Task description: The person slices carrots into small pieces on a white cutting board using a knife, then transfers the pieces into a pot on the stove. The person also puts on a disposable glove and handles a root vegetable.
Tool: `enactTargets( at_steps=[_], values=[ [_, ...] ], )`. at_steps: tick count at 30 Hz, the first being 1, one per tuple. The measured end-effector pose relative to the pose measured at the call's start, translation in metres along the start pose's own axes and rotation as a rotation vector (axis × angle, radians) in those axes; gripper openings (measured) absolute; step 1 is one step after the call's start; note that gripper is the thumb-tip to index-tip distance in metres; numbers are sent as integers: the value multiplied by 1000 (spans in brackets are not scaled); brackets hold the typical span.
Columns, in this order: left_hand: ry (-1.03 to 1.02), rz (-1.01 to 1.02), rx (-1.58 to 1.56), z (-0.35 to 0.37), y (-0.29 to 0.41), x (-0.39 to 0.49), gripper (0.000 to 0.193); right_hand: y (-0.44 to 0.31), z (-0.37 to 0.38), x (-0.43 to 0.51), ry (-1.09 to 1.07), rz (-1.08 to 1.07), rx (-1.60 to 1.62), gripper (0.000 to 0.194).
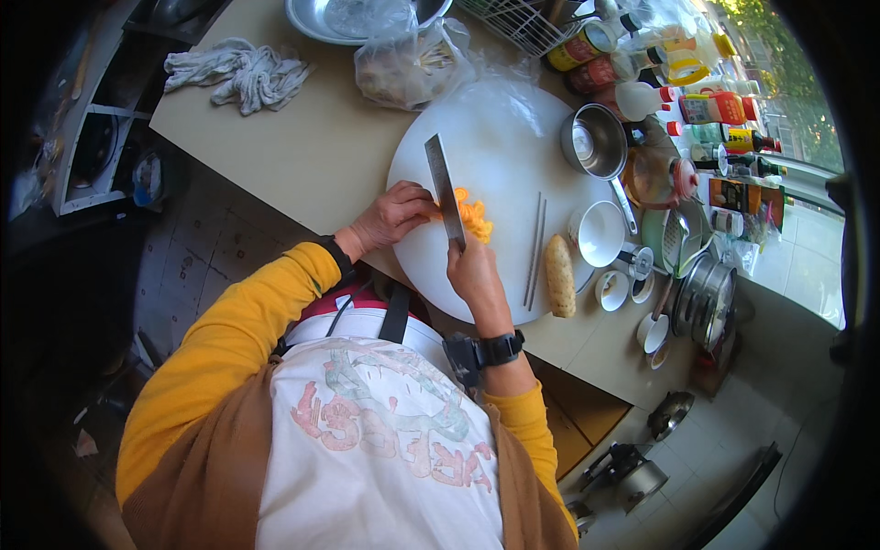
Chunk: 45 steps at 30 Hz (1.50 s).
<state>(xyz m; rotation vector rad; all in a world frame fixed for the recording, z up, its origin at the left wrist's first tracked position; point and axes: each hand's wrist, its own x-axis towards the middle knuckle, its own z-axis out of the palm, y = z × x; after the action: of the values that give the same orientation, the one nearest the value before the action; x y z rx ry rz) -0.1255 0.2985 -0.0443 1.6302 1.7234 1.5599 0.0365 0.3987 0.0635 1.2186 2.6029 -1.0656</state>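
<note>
My right hand [473,269] grips the handle of a broad-bladed kitchen knife [445,185], whose blade points away from me over a round white cutting board [509,151]. Just left of the blade, the fingers of my left hand [397,210] are pinched on a small orange piece, mostly hidden by them. Thin orange vegetable slices [476,218], perhaps carrot, lie in a pile against the blade's right side. Farther right on the board lie a pair of chopsticks [535,251] and, by its edge, a pale brown root vegetable [560,276].
A steel saucepan [594,148] and a white bowl [599,234] stand at the board's right edge. Bottles [639,102] line the window side. Behind the board are a plastic bag of food [411,72] and a metal basin [302,24]; a cloth [244,74] lies at back left.
</note>
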Motion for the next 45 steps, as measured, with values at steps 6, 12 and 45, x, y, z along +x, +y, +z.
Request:
enactTargets(
  at_steps=[6,12,45],
  values=[
    [20,27,13,1,0,-1,28,11,37,21,128,-108,85,14],
    [41,-10,50,2,5,-1,25,7,22,30,107,-133,41,15],
    [46,-66,-14,2,0,-1,25,15,36,28,143,-186,121,19]
  ],
)
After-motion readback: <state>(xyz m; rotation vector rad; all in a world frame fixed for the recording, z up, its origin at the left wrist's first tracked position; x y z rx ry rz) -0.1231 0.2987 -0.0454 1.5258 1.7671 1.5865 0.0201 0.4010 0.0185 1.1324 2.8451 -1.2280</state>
